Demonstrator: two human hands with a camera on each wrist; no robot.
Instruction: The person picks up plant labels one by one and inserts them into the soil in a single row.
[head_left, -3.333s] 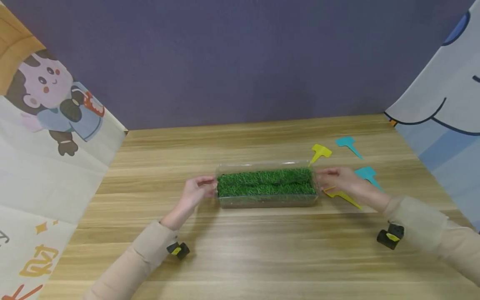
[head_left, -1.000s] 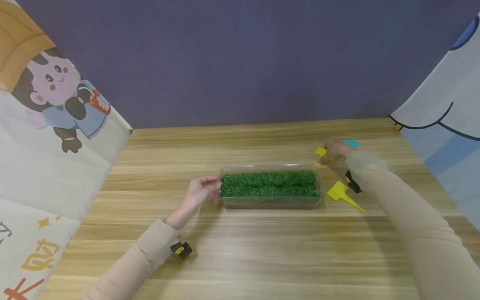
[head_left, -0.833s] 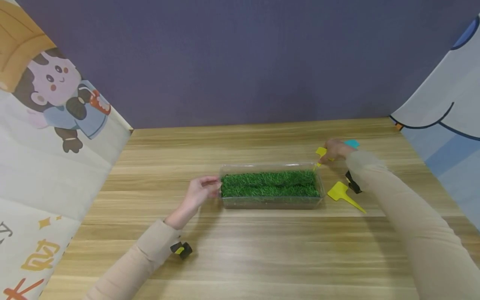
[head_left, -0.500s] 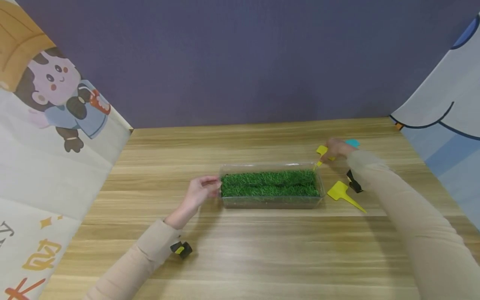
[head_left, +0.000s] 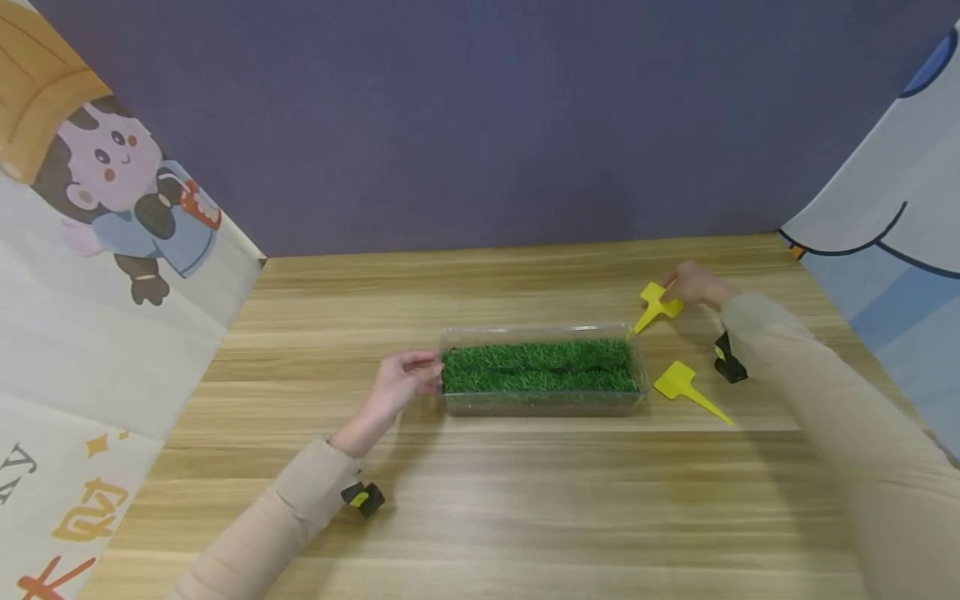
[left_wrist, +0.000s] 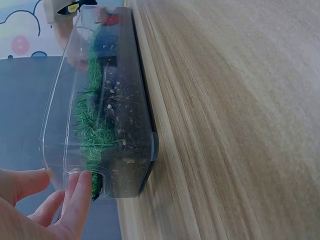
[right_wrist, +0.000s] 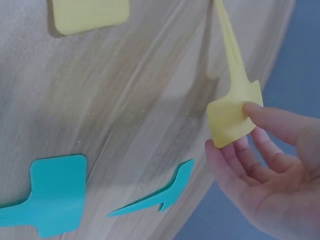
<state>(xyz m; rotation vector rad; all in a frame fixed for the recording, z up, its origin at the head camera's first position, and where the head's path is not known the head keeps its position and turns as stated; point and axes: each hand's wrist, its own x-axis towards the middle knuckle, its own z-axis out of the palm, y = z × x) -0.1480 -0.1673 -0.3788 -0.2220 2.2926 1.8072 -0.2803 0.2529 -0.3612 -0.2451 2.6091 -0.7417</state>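
Observation:
A clear plastic box (head_left: 543, 407) lined with green artificial grass (head_left: 540, 379) stands mid-table; dark, pebbly filling shows through its wall in the left wrist view. My left hand (head_left: 395, 385) touches the box's left end, its fingers fairly straight against the end wall and the thumb near the rim. Beyond the box's right back corner, my right hand (head_left: 696, 285) pinches a yellow T-shaped plant label (right_wrist: 232, 117) by its head, thumb in front and fingers behind. The label's stem points toward the box corner. Another yellow plant label (head_left: 678, 382) lies right of the box.
Two teal plant labels (right_wrist: 60, 192) lie on the wooden table (head_left: 525, 500) in the right wrist view; in the head view the right hand and arm hide them. A dark wall panel (head_left: 480, 125) rises behind the table, with printed sheets at both sides.
My right hand left the box's right end and took hold of the far yellow plant label. Just now it moved back and right, with the label lifting. My left hand stayed at the box.

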